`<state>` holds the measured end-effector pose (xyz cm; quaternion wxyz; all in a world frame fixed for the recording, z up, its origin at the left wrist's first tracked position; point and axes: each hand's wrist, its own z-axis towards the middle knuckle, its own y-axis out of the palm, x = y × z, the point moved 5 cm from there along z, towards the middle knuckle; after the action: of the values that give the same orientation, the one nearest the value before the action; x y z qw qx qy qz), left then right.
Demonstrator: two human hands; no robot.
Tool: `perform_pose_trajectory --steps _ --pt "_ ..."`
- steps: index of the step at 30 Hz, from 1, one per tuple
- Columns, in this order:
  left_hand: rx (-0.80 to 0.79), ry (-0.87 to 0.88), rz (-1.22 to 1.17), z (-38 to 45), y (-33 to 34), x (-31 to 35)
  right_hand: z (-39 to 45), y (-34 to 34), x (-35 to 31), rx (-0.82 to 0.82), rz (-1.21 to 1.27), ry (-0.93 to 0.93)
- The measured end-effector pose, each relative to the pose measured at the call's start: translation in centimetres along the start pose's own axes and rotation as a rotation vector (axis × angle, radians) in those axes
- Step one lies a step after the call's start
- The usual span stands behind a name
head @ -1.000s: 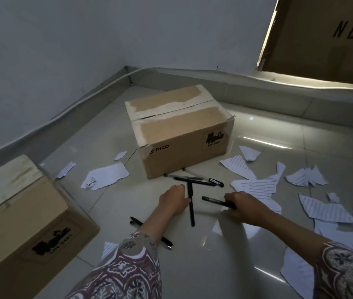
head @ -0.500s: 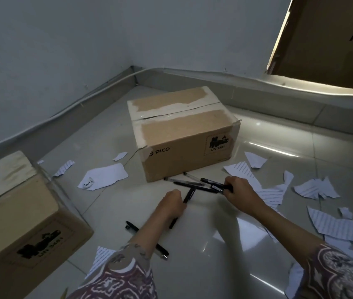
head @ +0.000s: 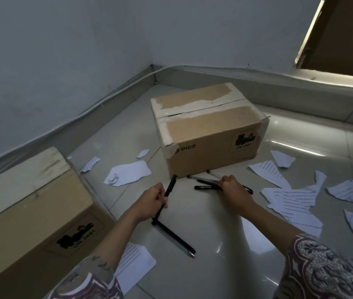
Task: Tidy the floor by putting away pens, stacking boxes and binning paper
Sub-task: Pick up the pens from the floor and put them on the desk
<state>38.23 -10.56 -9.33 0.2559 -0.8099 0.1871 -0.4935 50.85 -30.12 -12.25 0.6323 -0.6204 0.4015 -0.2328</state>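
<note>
My left hand (head: 153, 202) grips a black pen (head: 169, 189) that stands tilted, its lower end near the floor. Another black pen (head: 174, 238) lies on the tiles just below that hand. My right hand (head: 232, 188) is closed over a bunch of black pens (head: 206, 184) lying in front of a taped cardboard box marked PICO (head: 209, 128). A second cardboard box (head: 31, 214) sits at the near left. Torn lined paper (head: 289, 199) is scattered right of my right hand, and a white scrap (head: 128, 173) lies left of the PICO box.
Grey walls meet in a corner behind the PICO box, with a skirting and cable (head: 106, 100) along them. A large brown cardboard sheet (head: 343, 33) leans at the upper right. More paper pieces (head: 134, 264) lie by my left forearm on the glossy tiled floor.
My left hand has lifted one black pen off the floor and tilted it upright. My right hand slid to the pens by the PICO box and closed over them.
</note>
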Motion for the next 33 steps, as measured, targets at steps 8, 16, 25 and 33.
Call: perform_pose_trajectory --steps 8,16,25,33 --pt "-0.04 0.019 0.032 -0.4 0.4 -0.3 0.2 0.5 -0.5 -0.031 -0.018 0.032" --pt "-0.228 0.124 0.408 -1.3 3.5 0.0 -0.6 -0.3 -0.5 -0.079 -0.055 -0.039" --pt "-0.305 0.156 0.609 -1.1 5.2 0.2 -3.4 -2.6 2.9 -0.014 -0.068 -0.091" --pt "-0.307 0.206 0.743 -1.0 6.0 0.9 -4.1 -3.3 3.4 -0.068 -0.043 -0.037"
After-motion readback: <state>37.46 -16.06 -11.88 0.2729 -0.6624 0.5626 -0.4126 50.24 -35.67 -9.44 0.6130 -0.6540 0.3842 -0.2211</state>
